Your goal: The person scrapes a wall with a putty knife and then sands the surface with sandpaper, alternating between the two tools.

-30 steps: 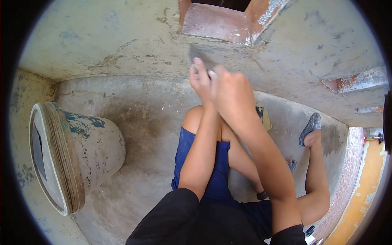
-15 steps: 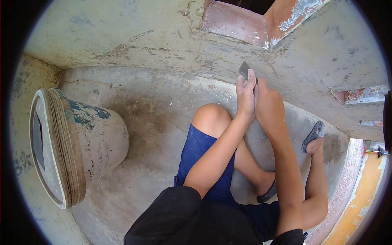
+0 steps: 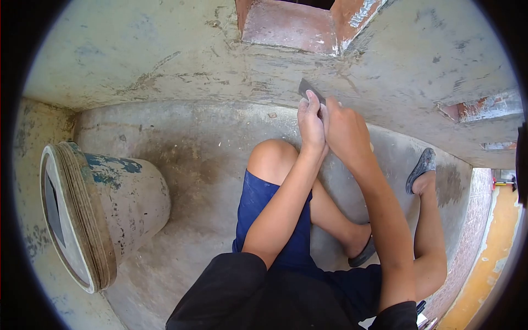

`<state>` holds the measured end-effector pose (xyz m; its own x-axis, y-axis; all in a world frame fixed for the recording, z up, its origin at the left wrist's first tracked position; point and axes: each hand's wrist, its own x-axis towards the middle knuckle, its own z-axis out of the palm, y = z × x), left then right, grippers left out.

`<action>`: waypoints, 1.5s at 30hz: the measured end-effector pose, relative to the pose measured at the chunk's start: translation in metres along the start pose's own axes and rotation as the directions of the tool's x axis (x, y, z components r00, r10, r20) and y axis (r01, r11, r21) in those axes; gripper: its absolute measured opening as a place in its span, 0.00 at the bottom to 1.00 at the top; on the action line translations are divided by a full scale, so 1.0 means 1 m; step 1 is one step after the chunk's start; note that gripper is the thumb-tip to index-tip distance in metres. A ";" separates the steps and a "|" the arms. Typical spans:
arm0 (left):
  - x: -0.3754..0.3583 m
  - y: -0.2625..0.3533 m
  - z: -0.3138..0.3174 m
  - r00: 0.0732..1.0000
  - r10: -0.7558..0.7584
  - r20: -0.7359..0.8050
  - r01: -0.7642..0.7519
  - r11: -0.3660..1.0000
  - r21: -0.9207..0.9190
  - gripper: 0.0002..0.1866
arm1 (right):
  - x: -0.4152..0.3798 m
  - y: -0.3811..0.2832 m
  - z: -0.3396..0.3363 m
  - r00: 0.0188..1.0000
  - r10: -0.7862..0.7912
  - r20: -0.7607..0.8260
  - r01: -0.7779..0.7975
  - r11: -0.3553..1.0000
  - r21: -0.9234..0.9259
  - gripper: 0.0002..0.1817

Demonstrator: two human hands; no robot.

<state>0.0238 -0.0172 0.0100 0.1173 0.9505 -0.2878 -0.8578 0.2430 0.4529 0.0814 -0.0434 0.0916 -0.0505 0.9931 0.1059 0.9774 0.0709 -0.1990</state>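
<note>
A thin dark flat piece (image 3: 307, 87) with a slanted end, like a scraper blade, sticks up from between my hands close to the lower wall (image 3: 264, 77). My left hand (image 3: 312, 125) is closed on it, thumb pressed along its face; whitish dust coats the fingers. Against it, my right hand (image 3: 347, 132) is closed, fingers curled over the part where the piece runs in; its lower end is hidden there. Both hands are in front of my bent knee (image 3: 272, 159), above the concrete floor (image 3: 209, 192).
At left stands a stained bucket (image 3: 132, 198) with a lid, on which lies a dark flat sheet (image 3: 54, 209). A reddish recessed opening (image 3: 289, 25) is in the wall above my hands. My sandaled foot (image 3: 421, 170) is on the right, near a yellow-orange strip (image 3: 489, 258).
The hands and dark piece have shifted left and slightly up in view, and the piece now tilts more to the left. The wall opening has also moved left and up in view.
</note>
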 end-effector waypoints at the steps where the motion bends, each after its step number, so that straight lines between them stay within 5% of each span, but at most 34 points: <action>1: 0.006 -0.003 -0.008 1.000 -0.002 0.004 0.002 1.000 0.000 0.24 | 0.003 -0.001 0.001 1.000 -0.008 -0.002 0.008 1.000 -0.010 0.09; 6: 0.025 0.031 -0.029 0.991 -0.046 0.126 0.071 0.976 -0.206 0.30 | 0.027 -0.033 0.019 0.999 -0.020 0.030 0.019 0.999 0.045 0.12; 13: 0.022 0.022 -0.033 0.999 -0.045 0.015 0.045 0.999 -0.023 0.29 | 0.015 -0.038 0.006 0.994 0.092 0.061 -0.095 0.994 0.050 0.10; 16: 0.022 0.034 -0.034 0.997 -0.028 0.070 0.036 0.993 -0.113 0.26 | 0.025 -0.040 0.016 1.000 -0.002 -0.007 0.003 0.997 0.074 0.13; 23: 0.018 0.034 -0.027 0.997 -0.041 0.062 0.046 0.995 -0.088 0.25 | 0.017 -0.040 0.013 0.998 0.055 -0.007 -0.054 0.994 0.095 0.12; 26: 0.019 0.048 -0.020 0.999 -0.023 -0.045 0.017 0.991 -0.135 0.25 | 0.031 -0.051 0.012 0.995 0.076 0.063 -0.081 0.992 0.095 0.11; 28: 0.031 0.068 -0.045 0.985 -0.055 0.162 0.088 0.975 -0.203 0.25 | 0.040 -0.064 0.022 0.998 -0.045 0.054 0.041 0.996 0.081 0.10; 30: 0.029 0.073 -0.045 0.985 -0.055 0.164 0.089 0.974 -0.210 0.23 | 0.037 -0.068 0.024 0.998 -0.048 0.042 0.044 0.996 0.081 0.09; 35: 0.013 0.081 -0.017 0.994 0.024 -0.107 -0.027 0.999 -0.028 0.25 | 0.034 -0.072 0.023 1.000 0.012 -0.008 -0.010 0.987 0.159 0.09; 38: 0.029 0.088 -0.045 0.993 0.012 0.116 0.010 0.982 -0.187 0.24 | 0.047 -0.082 0.023 0.998 -0.062 0.021 0.060 0.993 0.102 0.10; 45: 0.018 0.081 -0.027 0.998 0.020 -0.061 -0.023 0.998 -0.051 0.25 | 0.032 -0.074 0.022 1.000 -0.016 -0.013 0.017 0.993 0.118 0.10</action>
<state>-0.0569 0.0143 0.0192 0.0691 0.9416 -0.3296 -0.8846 0.2106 0.4162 0.0030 -0.0144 0.0880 -0.0631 0.9905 0.1221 0.9455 0.0984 -0.3104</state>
